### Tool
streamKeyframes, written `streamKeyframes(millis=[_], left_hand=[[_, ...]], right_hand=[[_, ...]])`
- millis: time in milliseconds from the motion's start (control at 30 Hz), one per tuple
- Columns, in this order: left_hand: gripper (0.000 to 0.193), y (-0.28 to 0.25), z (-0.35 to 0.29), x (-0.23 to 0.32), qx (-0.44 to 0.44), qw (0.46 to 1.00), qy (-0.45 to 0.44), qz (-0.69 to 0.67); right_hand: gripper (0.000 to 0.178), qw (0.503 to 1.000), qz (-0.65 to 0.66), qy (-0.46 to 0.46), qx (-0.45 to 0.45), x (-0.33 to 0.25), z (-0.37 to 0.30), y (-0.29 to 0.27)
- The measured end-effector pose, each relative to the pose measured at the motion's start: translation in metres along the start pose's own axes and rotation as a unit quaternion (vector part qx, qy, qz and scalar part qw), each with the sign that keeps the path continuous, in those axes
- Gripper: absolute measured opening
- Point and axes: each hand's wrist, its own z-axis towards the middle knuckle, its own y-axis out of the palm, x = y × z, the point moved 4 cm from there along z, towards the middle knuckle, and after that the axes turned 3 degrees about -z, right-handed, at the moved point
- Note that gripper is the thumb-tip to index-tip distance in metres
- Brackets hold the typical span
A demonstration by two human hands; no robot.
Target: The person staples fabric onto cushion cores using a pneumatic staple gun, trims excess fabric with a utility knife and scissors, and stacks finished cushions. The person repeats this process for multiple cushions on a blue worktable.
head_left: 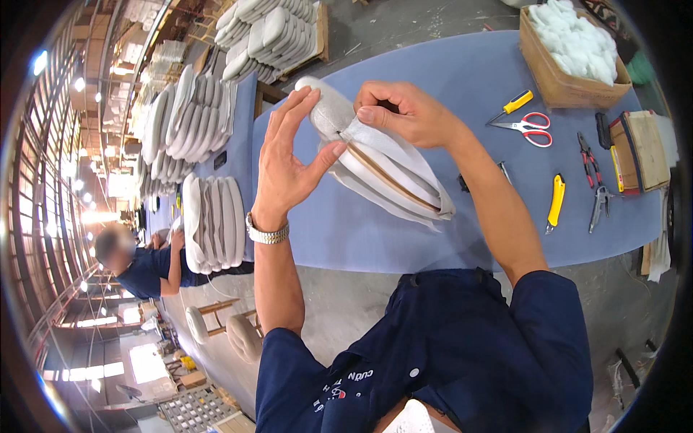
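Note:
A light grey upholstered cushion (368, 180) lies at a slant on the blue table, its fabric cover parted along a long opening. A narrow brown edge (393, 180) shows inside that opening. My left hand (285, 162) spans the cushion's rounded far-left end, fingertips on its outer side and thumb by the opening, steadying it. Thumb and fingers of my right hand (404, 115) pinch together at the fabric's upper edge, close to where the opening begins. Anything small between those fingertips is hidden.
On the table's right lie red-handled scissors (523, 130), a yellow screwdriver (516, 102), a yellow utility knife (556, 202) and pliers (599, 202). A cardboard box (541, 72) holds white stuffing. Stacked grey cushions (213, 220) stand at left, near another person (144, 267).

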Motion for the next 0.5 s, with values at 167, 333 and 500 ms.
streamKeyframes(millis=[167, 333, 500], left_hand=[[0.059, 0.009, 0.033, 0.011, 0.021, 0.998, 0.034, 0.045], [0.054, 0.019, 0.06, 0.003, -0.051, 0.998, 0.014, 0.026], [0.048, 0.0, 0.051, -0.036, -0.066, 0.997, -0.039, -0.014]], right_hand=[[0.029, 0.992, -0.107, -0.001, 0.062, -0.003, 0.013, -0.035], [0.024, 0.98, -0.18, -0.002, 0.09, 0.002, -0.001, -0.05], [0.025, 0.953, -0.194, 0.17, 0.157, 0.064, -0.085, -0.093]])
